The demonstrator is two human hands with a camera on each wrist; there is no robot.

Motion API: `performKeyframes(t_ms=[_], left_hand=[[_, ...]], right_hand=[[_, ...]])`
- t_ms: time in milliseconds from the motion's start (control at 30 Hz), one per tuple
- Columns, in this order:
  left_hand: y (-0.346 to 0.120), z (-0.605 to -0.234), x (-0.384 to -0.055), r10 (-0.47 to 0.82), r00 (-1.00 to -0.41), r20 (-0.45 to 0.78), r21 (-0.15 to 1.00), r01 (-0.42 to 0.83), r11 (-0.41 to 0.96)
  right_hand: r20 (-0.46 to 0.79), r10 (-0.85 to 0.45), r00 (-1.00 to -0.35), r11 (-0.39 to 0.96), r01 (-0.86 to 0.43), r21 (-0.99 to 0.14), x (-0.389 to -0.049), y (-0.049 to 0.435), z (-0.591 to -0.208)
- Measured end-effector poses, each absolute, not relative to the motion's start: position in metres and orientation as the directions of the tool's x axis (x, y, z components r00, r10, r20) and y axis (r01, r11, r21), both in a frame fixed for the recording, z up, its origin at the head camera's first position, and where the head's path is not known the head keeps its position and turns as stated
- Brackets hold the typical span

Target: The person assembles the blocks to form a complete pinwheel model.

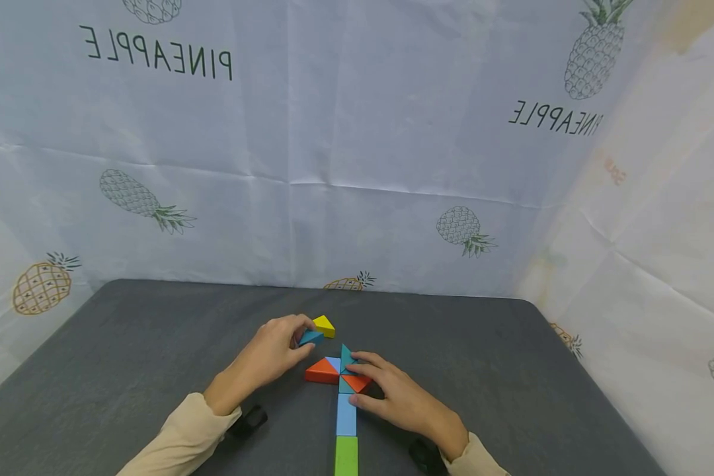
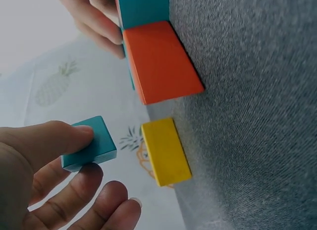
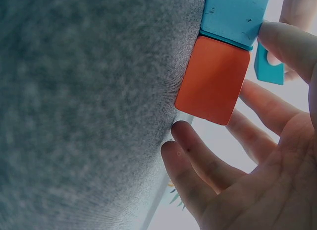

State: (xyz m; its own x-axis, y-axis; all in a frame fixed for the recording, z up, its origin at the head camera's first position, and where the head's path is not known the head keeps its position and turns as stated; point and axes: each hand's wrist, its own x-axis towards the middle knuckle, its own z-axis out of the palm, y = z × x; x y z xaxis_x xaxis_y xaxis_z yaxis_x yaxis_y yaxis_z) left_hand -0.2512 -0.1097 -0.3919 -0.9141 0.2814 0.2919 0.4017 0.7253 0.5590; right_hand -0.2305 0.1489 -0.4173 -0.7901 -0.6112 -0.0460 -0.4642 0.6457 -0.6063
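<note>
My left hand [image 1: 269,349] pinches a teal triangular block [image 1: 311,337], clear of the table in the left wrist view [image 2: 101,141], between thumb and fingers. A yellow triangular block [image 1: 326,326] stands just beyond it. My right hand [image 1: 406,398] reaches over a flat arrangement of blocks, its fingers spread and lightly bent. Its fingertips lie at a teal triangle [image 1: 346,355] and its thumb at a light blue rectangular block [image 1: 346,416]. A red triangle [image 1: 322,372] points left; another red triangle [image 1: 354,381] is partly under the right fingers. Between them sit a light blue triangle [image 1: 334,361] and a small teal triangle [image 1: 345,385].
A green block [image 1: 346,456] continues the row toward me, cut off by the lower frame edge. Everything lies on a dark grey table [image 1: 482,357]. Behind it hangs a pale pineapple-print cloth [image 1: 363,119].
</note>
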Motion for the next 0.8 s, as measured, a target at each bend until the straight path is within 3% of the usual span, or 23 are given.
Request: performKeyframes(t_ms=[800], left_hand=[[-0.108, -0.395, -0.228, 0.368, -0.891, 0.267, 0.57, 0.454, 0.685]], right_hand=[[-0.033, -0.611, -0.791, 0.642, -0.471, -0.605, -0.23, 0.15, -0.419]])
